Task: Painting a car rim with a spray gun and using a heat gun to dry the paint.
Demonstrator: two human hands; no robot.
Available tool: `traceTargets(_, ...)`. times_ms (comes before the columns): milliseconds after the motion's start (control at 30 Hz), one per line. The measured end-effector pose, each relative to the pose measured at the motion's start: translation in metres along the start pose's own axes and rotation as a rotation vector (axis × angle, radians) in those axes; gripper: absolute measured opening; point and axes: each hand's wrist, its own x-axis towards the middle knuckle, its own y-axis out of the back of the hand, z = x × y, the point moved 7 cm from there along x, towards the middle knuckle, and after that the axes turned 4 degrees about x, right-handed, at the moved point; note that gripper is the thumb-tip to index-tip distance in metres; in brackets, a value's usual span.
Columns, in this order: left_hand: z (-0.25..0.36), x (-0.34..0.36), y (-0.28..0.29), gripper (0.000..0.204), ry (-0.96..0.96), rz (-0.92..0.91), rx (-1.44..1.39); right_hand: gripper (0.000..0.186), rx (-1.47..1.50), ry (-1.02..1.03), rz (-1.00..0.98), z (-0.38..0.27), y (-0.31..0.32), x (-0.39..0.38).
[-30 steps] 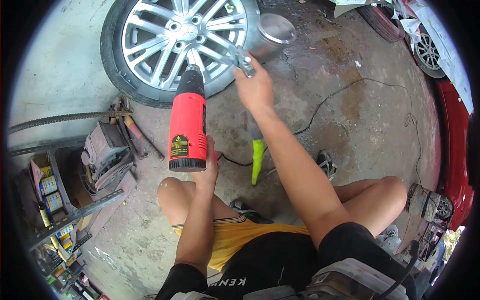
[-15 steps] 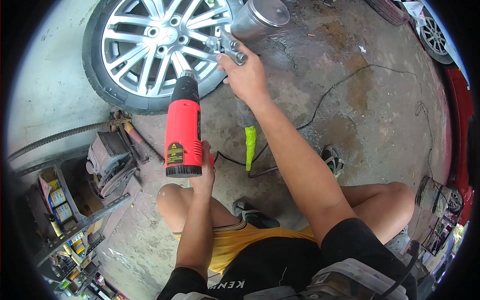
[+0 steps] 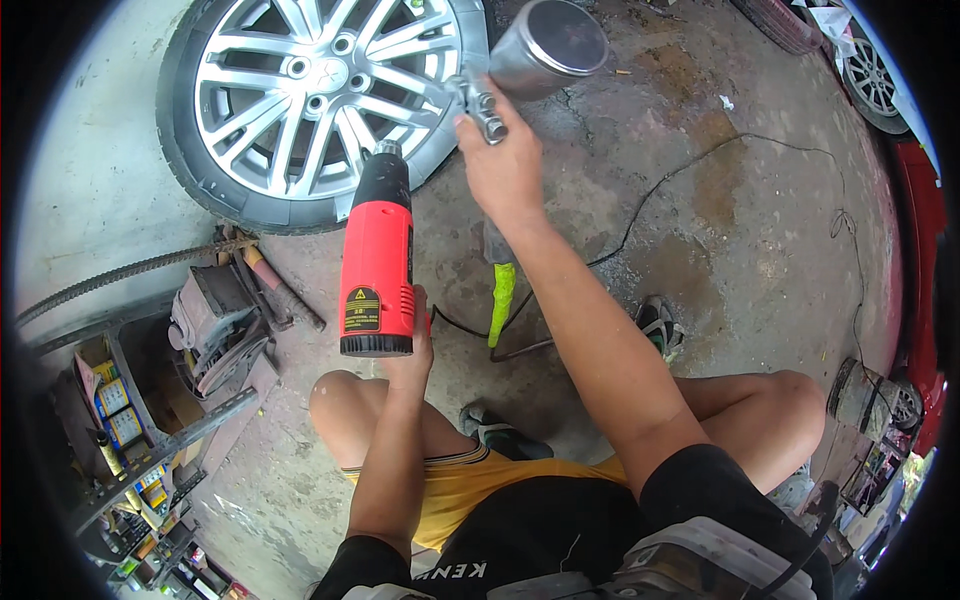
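Beyond my bent knees (image 3: 338,405), my left hand (image 3: 410,362) is curled around a red heat gun (image 3: 376,260), its black nose pointing away from me. Farther out, my right hand (image 3: 505,178) grips a metal spray gun (image 3: 488,115) with a silver cup (image 3: 525,62), a yellow-green sleeve (image 3: 501,305) below it. Past the heat gun, the silver-spoked wheel (image 3: 328,75) stands beside the pale wall (image 3: 100,150); I cannot tell whether the nozzle touches it.

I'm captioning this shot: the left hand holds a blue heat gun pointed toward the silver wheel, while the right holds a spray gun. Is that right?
Not quite: the head view shows a red heat gun, not blue, in the left hand, pointed toward the silver wheel; the right hand holds a spray gun.
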Motion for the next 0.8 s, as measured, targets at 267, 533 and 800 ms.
traceTargets(267,0.000,0.004,-0.009,0.016,-0.119,-0.038,0.080,0.058,-0.089,-0.013,0.121,-0.006,0.027,0.014)
traceTargets(533,-0.007,0.007,-0.006,0.016,-0.073,-0.002,0.084,0.020,0.091,-0.183,-0.307,-0.050,0.003,0.070)
traceTargets(800,-0.010,0.012,-0.002,0.012,-0.169,0.088,0.094,0.019,-0.102,-0.323,-0.208,-0.034,0.059,0.049)
